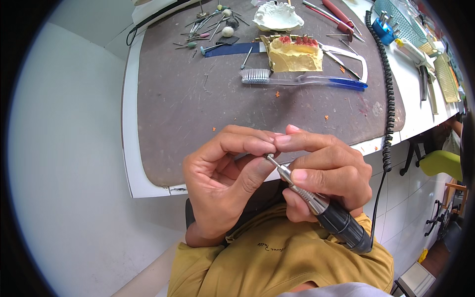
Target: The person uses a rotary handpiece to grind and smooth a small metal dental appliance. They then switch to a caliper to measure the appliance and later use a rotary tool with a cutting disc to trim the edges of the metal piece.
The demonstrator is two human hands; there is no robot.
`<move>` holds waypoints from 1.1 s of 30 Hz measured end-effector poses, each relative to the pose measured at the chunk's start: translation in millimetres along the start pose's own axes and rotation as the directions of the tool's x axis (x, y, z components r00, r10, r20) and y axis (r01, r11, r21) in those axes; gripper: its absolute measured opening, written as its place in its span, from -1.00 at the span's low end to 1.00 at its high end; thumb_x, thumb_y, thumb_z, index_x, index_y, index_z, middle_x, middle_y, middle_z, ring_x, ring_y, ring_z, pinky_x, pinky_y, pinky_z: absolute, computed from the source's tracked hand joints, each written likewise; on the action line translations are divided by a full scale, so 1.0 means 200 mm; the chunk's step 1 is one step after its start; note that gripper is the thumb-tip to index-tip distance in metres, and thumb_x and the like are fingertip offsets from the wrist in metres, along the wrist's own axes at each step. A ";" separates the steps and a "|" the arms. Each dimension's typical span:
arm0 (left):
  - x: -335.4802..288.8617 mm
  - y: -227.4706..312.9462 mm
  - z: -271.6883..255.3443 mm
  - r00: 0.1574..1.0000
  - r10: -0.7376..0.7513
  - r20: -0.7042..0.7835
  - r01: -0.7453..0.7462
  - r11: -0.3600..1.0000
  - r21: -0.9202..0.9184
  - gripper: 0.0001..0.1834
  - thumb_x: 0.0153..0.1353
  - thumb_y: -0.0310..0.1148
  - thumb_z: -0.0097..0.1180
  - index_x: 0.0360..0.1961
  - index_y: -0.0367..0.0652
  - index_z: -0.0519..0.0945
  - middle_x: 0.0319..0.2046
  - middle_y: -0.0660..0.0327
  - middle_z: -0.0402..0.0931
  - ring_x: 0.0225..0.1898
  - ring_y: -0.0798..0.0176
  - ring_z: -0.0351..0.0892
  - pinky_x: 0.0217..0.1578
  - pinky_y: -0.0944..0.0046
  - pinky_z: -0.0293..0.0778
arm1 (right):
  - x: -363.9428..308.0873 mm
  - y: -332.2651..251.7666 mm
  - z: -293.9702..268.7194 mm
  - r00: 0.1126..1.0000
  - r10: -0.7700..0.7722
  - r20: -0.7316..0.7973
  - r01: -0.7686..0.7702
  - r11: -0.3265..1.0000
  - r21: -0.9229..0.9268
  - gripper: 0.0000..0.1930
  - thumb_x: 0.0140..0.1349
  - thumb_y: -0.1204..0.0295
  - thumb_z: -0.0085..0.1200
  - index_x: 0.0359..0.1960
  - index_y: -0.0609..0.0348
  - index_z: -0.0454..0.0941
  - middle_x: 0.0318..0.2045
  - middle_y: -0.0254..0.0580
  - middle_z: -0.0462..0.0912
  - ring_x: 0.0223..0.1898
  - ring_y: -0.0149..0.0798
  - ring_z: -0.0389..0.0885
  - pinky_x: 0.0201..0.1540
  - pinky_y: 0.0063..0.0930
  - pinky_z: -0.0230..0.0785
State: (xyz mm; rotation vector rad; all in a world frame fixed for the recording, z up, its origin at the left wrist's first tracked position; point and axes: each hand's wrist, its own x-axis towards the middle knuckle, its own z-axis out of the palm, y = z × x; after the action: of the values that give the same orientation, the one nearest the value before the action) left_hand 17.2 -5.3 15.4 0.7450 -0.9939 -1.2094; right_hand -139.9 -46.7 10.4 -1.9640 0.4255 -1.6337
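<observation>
My right hand (339, 171) is wrapped round a black and silver rotary handpiece (341, 222), which slants up and to the left. A thin metal shank with a small tip (271, 157) sticks out of its front end, between my fingertips. My left hand (220, 180) is closed in a pinch right at that tip; whatever small piece it grips is mostly hidden by the thumb and forefinger. The two forefingers meet just above the tip. Both hands are held in front of the near edge of the bench mat (173, 119).
Beyond my hands lie a toothbrush (316, 80), a yellow dental model (297, 58) with red parts, a white caliper-like tool (365, 67) and a white plaster cast (278, 19). Several burs (190, 45) are scattered at the far left. A coiled black cord (389, 99) runs down the right.
</observation>
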 end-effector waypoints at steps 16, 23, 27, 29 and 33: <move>0.01 -0.01 0.01 0.995 0.095 0.010 -0.096 0.993 0.062 -0.79 0.08 -0.75 0.18 -0.23 -0.40 0.55 -0.09 -0.01 0.49 0.06 0.01 0.55 0.12 0.12 0.52 | -0.03 0.01 -0.02 0.999 -0.010 0.040 0.010 1.000 0.004 -0.69 0.09 0.49 0.30 -0.15 0.24 0.49 -0.44 -0.06 0.61 -0.19 0.09 0.70 -0.01 0.06 0.54; -0.01 -0.02 0.01 0.993 0.116 -0.003 -0.115 0.988 0.101 -0.79 0.08 -0.75 0.18 -0.23 -0.39 0.56 -0.10 0.00 0.50 0.05 0.00 0.56 0.11 0.10 0.53 | -0.04 0.02 -0.01 0.999 -0.018 0.027 0.017 1.000 0.003 -0.71 0.10 0.48 0.30 -0.17 0.25 0.49 -0.45 -0.06 0.61 -0.22 0.06 0.71 -0.04 0.04 0.56; -0.01 -0.02 0.01 0.993 0.121 0.000 -0.120 0.986 0.117 -0.80 0.09 -0.75 0.17 -0.24 -0.38 0.56 -0.12 0.01 0.51 0.04 0.00 0.57 0.08 0.09 0.54 | -0.02 0.01 -0.02 0.999 -0.017 0.046 0.018 1.000 -0.014 -0.70 0.10 0.43 0.32 -0.18 0.23 0.49 -0.45 -0.07 0.61 -0.22 0.05 0.71 -0.04 0.03 0.57; 0.00 -0.02 0.02 0.992 0.130 0.002 -0.129 0.987 0.096 -0.81 0.10 -0.74 0.16 -0.24 -0.39 0.56 -0.13 0.00 0.52 0.03 0.01 0.58 0.07 0.10 0.54 | -0.03 0.01 -0.01 0.999 -0.011 0.045 0.012 1.000 -0.021 -0.69 0.10 0.41 0.34 -0.18 0.22 0.50 -0.45 -0.07 0.61 -0.22 0.05 0.71 -0.04 0.04 0.57; 0.00 -0.02 0.02 0.991 0.130 -0.014 -0.129 0.989 0.071 -0.84 0.12 -0.73 0.16 -0.25 -0.39 0.56 -0.15 -0.01 0.53 0.00 0.01 0.60 0.07 0.11 0.54 | -0.03 0.01 -0.01 0.999 -0.002 0.038 0.003 1.000 -0.027 -0.68 0.11 0.39 0.34 -0.18 0.21 0.50 -0.45 -0.08 0.61 -0.21 0.04 0.71 -0.03 0.04 0.56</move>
State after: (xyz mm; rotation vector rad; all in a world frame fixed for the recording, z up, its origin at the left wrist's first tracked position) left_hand 11.6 -5.1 13.1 0.7334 -1.0575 -1.0579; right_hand -143.1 -45.1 4.5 -2.0126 0.4328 -1.5977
